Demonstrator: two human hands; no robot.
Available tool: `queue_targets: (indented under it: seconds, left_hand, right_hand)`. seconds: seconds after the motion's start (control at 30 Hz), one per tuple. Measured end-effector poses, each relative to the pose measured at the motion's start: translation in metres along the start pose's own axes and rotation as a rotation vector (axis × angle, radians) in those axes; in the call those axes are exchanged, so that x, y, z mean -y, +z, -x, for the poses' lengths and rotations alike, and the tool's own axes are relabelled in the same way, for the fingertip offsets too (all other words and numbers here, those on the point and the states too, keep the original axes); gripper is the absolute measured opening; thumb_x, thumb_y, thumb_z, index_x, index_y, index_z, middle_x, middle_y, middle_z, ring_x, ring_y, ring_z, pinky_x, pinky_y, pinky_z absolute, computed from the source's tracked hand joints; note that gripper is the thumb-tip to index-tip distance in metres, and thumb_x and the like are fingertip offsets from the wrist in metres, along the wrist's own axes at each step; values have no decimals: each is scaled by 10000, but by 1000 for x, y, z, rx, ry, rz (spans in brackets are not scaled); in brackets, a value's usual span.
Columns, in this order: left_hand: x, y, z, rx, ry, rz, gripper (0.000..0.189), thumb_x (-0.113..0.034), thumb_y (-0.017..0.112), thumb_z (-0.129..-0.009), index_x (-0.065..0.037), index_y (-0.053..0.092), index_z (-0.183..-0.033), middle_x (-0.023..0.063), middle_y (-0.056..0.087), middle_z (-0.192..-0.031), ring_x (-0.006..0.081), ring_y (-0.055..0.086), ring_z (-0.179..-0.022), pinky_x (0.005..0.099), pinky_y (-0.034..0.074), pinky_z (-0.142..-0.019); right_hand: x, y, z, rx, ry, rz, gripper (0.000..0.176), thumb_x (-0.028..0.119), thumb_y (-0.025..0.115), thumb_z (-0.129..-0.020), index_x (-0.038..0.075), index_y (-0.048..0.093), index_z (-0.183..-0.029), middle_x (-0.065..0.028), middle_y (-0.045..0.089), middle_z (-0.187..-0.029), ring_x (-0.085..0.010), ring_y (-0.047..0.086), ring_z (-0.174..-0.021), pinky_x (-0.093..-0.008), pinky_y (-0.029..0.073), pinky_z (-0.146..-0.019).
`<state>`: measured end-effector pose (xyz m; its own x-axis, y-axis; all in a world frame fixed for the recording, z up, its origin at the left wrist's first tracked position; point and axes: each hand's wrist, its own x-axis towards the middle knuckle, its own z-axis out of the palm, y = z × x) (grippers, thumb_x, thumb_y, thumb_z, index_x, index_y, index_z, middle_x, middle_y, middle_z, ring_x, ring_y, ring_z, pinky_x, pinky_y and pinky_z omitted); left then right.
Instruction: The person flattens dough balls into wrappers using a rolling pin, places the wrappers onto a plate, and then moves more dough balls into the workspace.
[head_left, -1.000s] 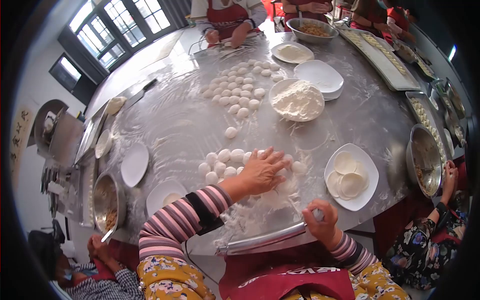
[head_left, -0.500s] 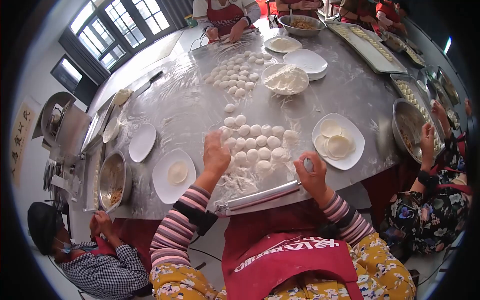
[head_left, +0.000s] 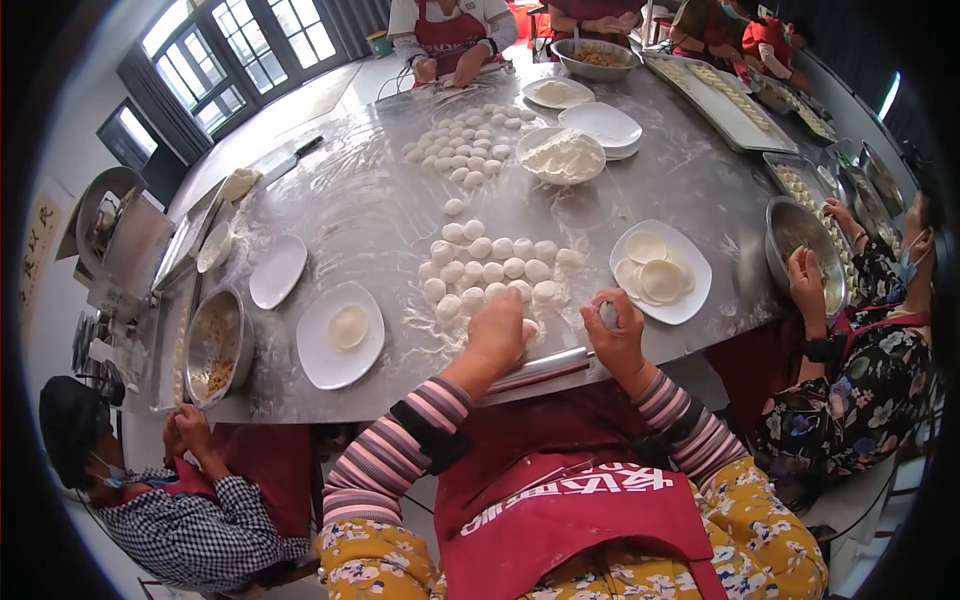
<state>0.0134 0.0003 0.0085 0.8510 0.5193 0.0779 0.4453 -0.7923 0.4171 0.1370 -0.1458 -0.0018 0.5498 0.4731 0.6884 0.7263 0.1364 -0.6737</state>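
Note:
My left hand (head_left: 495, 335) is over the near edge of a floury group of round dough pieces (head_left: 493, 272). Its back is toward me and its fingers are mostly hidden. A piece of dough (head_left: 531, 330) shows just at its right side. With fingers curled, my right hand (head_left: 622, 335) closes around a small grey rounded thing (head_left: 608, 315), whose kind I cannot make out. Below and between both hands, a silvery cylinder like a rolling pin (head_left: 545, 370) lies along the table's near edge, its left part behind my left forearm.
Right of the dough, a white plate (head_left: 690, 302) bears several round wrappers (head_left: 662, 281). Another plate (head_left: 318, 368) with a wrapper is at left. Flour fills a bowl (head_left: 562, 158) farther back. Filling bowls (head_left: 222, 350) and co-workers' hands (head_left: 805, 283) line the table's sides.
My left hand has moved right and toward me, from the dough group's left side to its near edge. My right hand stays curled on the grey thing. The whole view has shifted slightly.

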Motion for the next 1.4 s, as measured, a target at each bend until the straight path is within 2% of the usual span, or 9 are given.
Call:
queue_targets:
  seconds: [0.17, 0.47, 0.7, 0.77, 0.83, 1.03, 1.23, 1.27, 1.4]
  left_hand:
    - [6, -10, 0, 255, 49, 87, 266, -201, 712, -720, -15, 561, -836, 184, 598, -780, 357, 593, -780, 438, 456, -669]
    - [30, 0, -9, 136, 18, 519, 111, -72, 680, -696, -1, 621, -758, 145, 639, -751, 229, 633, -714, 320, 491, -634]
    - [21, -4, -32, 346, 66, 301, 124, -78, 649, -699, -5, 621, -796, 148, 644, -758, 231, 629, -715, 347, 480, -633]
    - [29, -4, -21, 257, 113, 288, 117, -81, 642, -694, -8, 617, -782, 149, 636, -748, 246, 623, -706, 355, 474, -628]
    - [40, -1, -15, 289, 103, 402, 90, -75, 635, -706, -10, 596, -754, 143, 621, -741, 253, 613, -700, 348, 471, -638]
    - [33, 13, -28, 178, 113, 386, 99, -66, 603, -744, -4, 614, -820, 128, 633, -761, 201, 604, -703, 324, 467, -642]
    - [38, 3, -15, 211, 87, 451, 93, -66, 610, -748, 8, 620, -804, 139, 618, -681, 214, 601, -642, 336, 466, -595]
    - [38, 1, -12, 270, -11, 547, 97, -95, 599, -732, 0, 620, -735, 199, 621, -727, 328, 616, -707, 400, 476, -642]
    - [22, -7, -14, 190, -4, 355, 104, -110, 608, -743, -6, 611, -743, 203, 622, -742, 365, 610, -739, 425, 470, -648]
  right_hand:
    - [-3, 0, 2, 50, 109, -5, 190, 40, 674, -770, 36, 523, -886, -109, 576, -739, -237, 577, -586, -305, 439, -535]
    - [5, 1, -13, 46, 31, -56, 195, 15, 677, -761, 38, 523, -879, -89, 562, -670, -214, 568, -558, -301, 432, -516]
    - [-21, 34, -41, 23, -6, 36, 185, 50, 680, -761, 38, 522, -857, -97, 560, -659, -303, 577, -556, -346, 427, -489]
    - [-22, 18, -20, 50, -288, 344, 191, 28, 678, -752, 33, 519, -858, -108, 557, -676, -303, 573, -566, -351, 431, -502]
    - [-12, 9, -7, -25, -41, -1, 233, 10, 695, -719, 35, 514, -864, -116, 544, -688, -302, 554, -566, -357, 439, -514]
    - [-28, 48, -48, -25, -5, 58, 219, 73, 677, -751, 63, 507, -888, -186, 554, -671, -389, 578, -641, -392, 438, -505]
    - [-9, 0, 2, 22, -6, 90, 318, -7, 725, -694, 49, 511, -922, -124, 547, -678, -299, 574, -562, -357, 440, -508]
    - [-10, 3, -2, -6, -48, 97, 303, 3, 719, -703, 48, 511, -918, -131, 549, -675, -313, 574, -561, -364, 441, -506]
    - [-30, 45, -42, -17, -47, 66, 245, 59, 681, -749, 54, 513, -926, -177, 567, -697, -392, 571, -596, -406, 440, -502]
